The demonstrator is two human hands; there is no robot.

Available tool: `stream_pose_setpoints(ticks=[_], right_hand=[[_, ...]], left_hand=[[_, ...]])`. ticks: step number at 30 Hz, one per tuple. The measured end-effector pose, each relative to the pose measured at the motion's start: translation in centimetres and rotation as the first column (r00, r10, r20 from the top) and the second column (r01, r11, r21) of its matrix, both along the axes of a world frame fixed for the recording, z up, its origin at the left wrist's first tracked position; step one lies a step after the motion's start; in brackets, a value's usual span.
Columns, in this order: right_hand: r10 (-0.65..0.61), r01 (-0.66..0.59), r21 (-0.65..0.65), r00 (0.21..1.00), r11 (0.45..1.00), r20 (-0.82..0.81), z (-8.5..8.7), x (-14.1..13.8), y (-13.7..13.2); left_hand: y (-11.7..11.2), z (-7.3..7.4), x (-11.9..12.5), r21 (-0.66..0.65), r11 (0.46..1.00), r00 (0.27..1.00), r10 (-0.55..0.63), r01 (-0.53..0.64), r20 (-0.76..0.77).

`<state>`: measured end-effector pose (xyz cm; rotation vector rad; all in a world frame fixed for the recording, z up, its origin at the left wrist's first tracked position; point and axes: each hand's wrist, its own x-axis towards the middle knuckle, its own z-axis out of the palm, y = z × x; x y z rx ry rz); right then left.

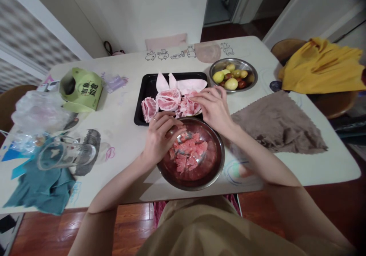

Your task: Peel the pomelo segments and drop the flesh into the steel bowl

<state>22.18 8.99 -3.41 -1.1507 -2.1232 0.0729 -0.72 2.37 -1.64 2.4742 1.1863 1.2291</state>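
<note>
A steel bowl (213, 172) in front of me holds loose pink pomelo flesh (187, 153). Over its far left rim is my left hand (162, 134), fingers curled together; what they pinch, if anything, is hidden. My right hand (214, 105) is closed on a torn pomelo piece (189, 104) at the near right of a black tray (139, 113). To the left in that tray lie a pomelo half (168, 100) and a smaller pomelo wedge (149, 109). Pale peel pieces (191, 84) rest along the tray's back.
Behind the tray's right side stands a bowl of jujubes (231, 84). A brown cloth (283, 122) lies right. On the left are a clear cup (67, 155) on its side, a teal cloth (42, 185), a green paper box (85, 90) and a plastic bag (40, 109).
</note>
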Motion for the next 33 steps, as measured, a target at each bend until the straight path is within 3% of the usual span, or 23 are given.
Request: stream_pose_setpoints(ticks=[8,16,21,25,29,33], right_hand=[[0.251,-0.256,-0.060,0.965,0.965,-0.072,3.5,-1.1,-4.1],[0.296,-0.296,-0.028,0.955,0.955,0.000,4.4,-1.3,-5.3],[0.301,-0.301,0.004,0.953,0.954,0.031,4.3,-1.5,-5.3],[0.220,-0.220,0.044,0.975,0.975,-0.010,3.6,-1.4,-4.5],[0.059,-0.061,0.165,0.998,0.984,0.019,1.9,-0.8,-2.2],[-0.022,0.010,0.155,0.997,0.988,0.078,-0.1,-0.1,0.1]], left_hand=[[-0.4,-0.3,-0.2,0.221,0.972,0.989,0.105,-0.081,-0.101],[-0.4,-0.2,-0.1,0.360,0.931,0.988,0.105,-0.058,-0.113],[-0.5,-0.3,-0.1,0.389,0.921,0.985,0.093,-0.029,-0.147],[-0.7,-0.2,-0.1,0.368,0.929,0.978,0.104,-0.031,-0.180],[-0.6,-0.1,0.1,0.326,0.945,0.964,0.075,0.013,-0.256],[-0.6,-0.6,0.4,0.280,0.953,0.944,-0.022,0.119,-0.329]])
